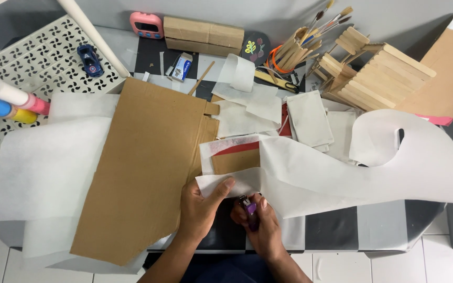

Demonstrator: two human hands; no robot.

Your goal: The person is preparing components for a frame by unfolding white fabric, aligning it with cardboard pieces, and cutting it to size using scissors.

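Head view: we are looking down on a cluttered craft table (342, 230) with a dark and pale checked top. Our left hand (201, 207) is pinching the near edge of a long white paper sheet (373, 173) at lower centre of the frame, thumb on top and fingers curled beneath. Our right hand (260, 225) is clenched around a small purple lighter (249, 212) just below that pinched edge, thumb resting by its metal head; no flame is showing.

To do this well, in our judgement, we should be keeping the paper edge taut and lifted off the table, holding the lighter upright, and keeping our fingertips back from the spot nearest the lighter's head, since thin paper would catch quickly.

The sheet is looking thin, matte and limp, curving in a broad sweep toward the right of the frame, with a curled cut-out near its upper right. Beside our left hand a large brown cardboard panel (142, 173) is lying flat, stiff and fibrous, over another white sheet. In the upper right a structure of flat wooden sticks (378, 78) is standing, and paintbrushes (329, 21) are sticking out of a holder. Coloured tubes (6, 102) are lying on a perforated white tray (43, 57) at upper left.
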